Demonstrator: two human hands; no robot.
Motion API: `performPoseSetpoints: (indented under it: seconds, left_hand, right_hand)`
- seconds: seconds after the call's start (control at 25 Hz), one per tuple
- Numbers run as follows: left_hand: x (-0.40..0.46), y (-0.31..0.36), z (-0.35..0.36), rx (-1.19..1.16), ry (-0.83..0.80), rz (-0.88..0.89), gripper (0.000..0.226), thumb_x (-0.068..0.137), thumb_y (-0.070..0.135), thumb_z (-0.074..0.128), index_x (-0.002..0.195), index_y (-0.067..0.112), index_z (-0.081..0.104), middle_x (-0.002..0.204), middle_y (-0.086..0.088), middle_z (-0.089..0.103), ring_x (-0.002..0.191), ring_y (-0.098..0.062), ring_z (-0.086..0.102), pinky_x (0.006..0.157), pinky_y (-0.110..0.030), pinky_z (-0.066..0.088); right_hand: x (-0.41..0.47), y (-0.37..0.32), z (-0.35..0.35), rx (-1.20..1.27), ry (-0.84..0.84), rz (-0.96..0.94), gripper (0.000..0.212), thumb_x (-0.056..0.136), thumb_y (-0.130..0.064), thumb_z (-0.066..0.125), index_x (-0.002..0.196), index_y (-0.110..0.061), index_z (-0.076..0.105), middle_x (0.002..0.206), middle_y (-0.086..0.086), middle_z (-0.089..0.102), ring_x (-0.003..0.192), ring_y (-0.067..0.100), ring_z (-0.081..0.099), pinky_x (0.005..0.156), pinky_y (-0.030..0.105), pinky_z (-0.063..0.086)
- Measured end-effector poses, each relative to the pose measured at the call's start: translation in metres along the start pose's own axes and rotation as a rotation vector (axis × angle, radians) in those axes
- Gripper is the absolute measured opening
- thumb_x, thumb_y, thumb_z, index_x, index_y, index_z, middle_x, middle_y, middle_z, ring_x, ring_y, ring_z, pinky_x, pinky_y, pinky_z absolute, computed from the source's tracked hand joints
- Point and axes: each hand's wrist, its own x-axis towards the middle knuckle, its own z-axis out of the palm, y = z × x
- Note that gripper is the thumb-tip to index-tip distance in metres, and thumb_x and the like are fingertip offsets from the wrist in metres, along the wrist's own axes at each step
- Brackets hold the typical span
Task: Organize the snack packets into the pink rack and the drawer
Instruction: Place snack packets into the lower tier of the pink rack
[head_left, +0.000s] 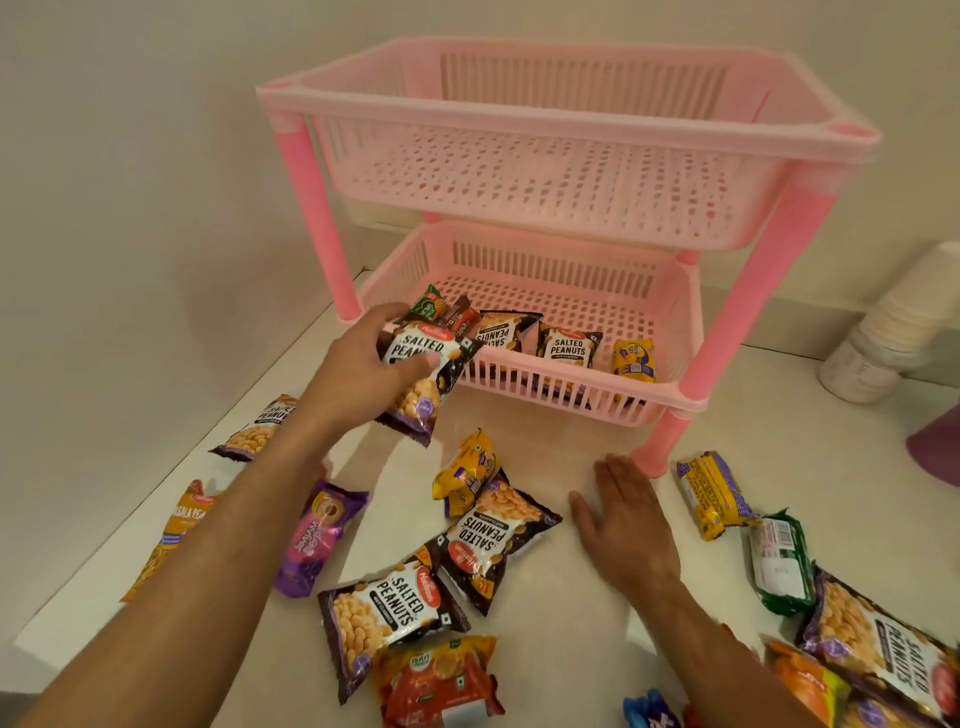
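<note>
A two-tier pink rack (748, 332) stands on the white counter against the wall. Its top basket (545, 171) holds nothing I can see. The bottom basket (670, 332) holds several packets: two salted peanuts packets, a yellow one, a green and a red one. My left hand (358, 364) grips a salted peanuts packet (423, 387) at the bottom basket's front left corner, just above the rim. My right hand (623, 525) lies flat and open on the counter in front of the rack's front right leg. Several more packets lie loose on the counter around both hands.
A stack of white paper cups (893, 332) lies at the right by the wall, and a purple object (935, 447) sits at the right edge. Loose packets include a purple biscuit pack (319, 535), a yellow pack (711, 493) and a green pack (782, 561). No drawer is in view.
</note>
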Motion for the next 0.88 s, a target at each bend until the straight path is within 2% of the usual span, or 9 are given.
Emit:
performPoseSetpoints:
  seconds: [0.16,0.28,0.48,0.6,0.64,0.68,0.72,0.8,0.88]
  left_hand:
    - [0.055,0.024,0.011,-0.080,-0.065,-0.015,0.052,0.081,0.029,0.075,0.128,0.025,0.052,0.105,0.003,0.071,0.076,-0.013,0.074,0.069,-0.034,0.060]
    - [0.102,0.037,0.024,-0.109,-0.098,-0.068,0.049,0.082,0.027,0.075,0.126,0.023,0.053,0.101,-0.001,0.071,0.072,-0.015,0.074,0.063,-0.029,0.060]
    - [0.179,0.046,0.043,-0.017,-0.084,-0.104,0.031,0.086,0.027,0.070,0.110,0.010,0.062,0.101,-0.006,0.067,0.087,-0.017,0.066,0.082,-0.030,0.054]
    - [0.215,0.042,0.054,-0.024,-0.160,-0.084,0.011,0.096,0.015,0.056,0.089,0.008,0.060,0.074,-0.007,0.061,0.060,-0.011,0.061,0.059,-0.019,0.056]
    - [0.227,0.036,0.055,-0.004,-0.194,-0.115,0.021,0.098,0.012,0.051,0.078,0.008,0.056,0.063,-0.007,0.057,0.049,-0.009,0.057,0.052,-0.018,0.053]
    - [0.235,0.031,0.057,0.005,-0.226,-0.145,0.027,0.099,0.010,0.047,0.073,0.008,0.052,0.060,-0.009,0.056,0.048,-0.013,0.056,0.057,-0.023,0.054]
    - [0.245,0.023,0.058,0.030,-0.236,-0.170,0.024,0.099,0.011,0.047,0.077,0.006,0.053,0.067,-0.014,0.057,0.059,-0.021,0.057,0.069,-0.032,0.055]
    - [0.259,0.007,0.063,0.089,-0.252,-0.227,0.021,0.098,0.019,0.052,0.103,0.000,0.060,0.102,-0.024,0.060,0.091,-0.029,0.056,0.097,-0.047,0.048]
    - [0.266,-0.004,0.067,0.280,-0.225,-0.225,0.041,0.097,0.029,0.054,0.126,-0.001,0.056,0.130,-0.022,0.055,0.114,-0.030,0.053,0.104,-0.042,0.043]
  right_hand:
    - [-0.001,-0.001,0.001,-0.014,0.022,0.004,0.069,0.096,-0.059,0.029,0.150,-0.016,0.034,0.159,0.002,0.029,0.148,0.017,0.020,0.116,0.026,0.005]
    - [-0.001,-0.001,0.000,-0.019,0.037,0.017,0.069,0.095,-0.059,0.033,0.148,-0.016,0.039,0.156,0.002,0.035,0.146,0.017,0.026,0.115,0.026,0.008]
    - [-0.001,-0.001,0.000,-0.045,0.052,0.013,0.066,0.092,-0.056,0.045,0.140,-0.011,0.052,0.147,0.006,0.049,0.139,0.022,0.040,0.116,0.032,0.020]
    - [-0.002,-0.001,-0.001,-0.033,0.076,-0.005,0.065,0.091,-0.056,0.045,0.136,-0.011,0.056,0.143,0.008,0.053,0.135,0.024,0.046,0.113,0.035,0.029]
    - [-0.002,-0.001,-0.002,-0.035,0.068,-0.003,0.066,0.091,-0.058,0.042,0.137,-0.012,0.055,0.145,0.007,0.051,0.136,0.023,0.045,0.113,0.034,0.028]
    - [-0.001,-0.002,-0.002,-0.037,0.055,0.004,0.068,0.092,-0.060,0.038,0.140,-0.014,0.051,0.148,0.005,0.048,0.138,0.021,0.042,0.115,0.032,0.024]
    - [-0.001,-0.003,-0.001,-0.032,0.047,0.014,0.070,0.093,-0.062,0.033,0.144,-0.016,0.047,0.151,0.003,0.043,0.141,0.019,0.037,0.115,0.030,0.019]
    - [0.000,-0.002,0.001,-0.021,0.046,0.028,0.073,0.092,-0.065,0.026,0.148,-0.021,0.039,0.156,-0.001,0.035,0.145,0.014,0.029,0.115,0.026,0.009]
    - [0.001,-0.003,0.001,-0.028,0.037,0.029,0.073,0.092,-0.067,0.023,0.150,-0.024,0.034,0.159,-0.004,0.029,0.147,0.011,0.023,0.115,0.024,0.003]
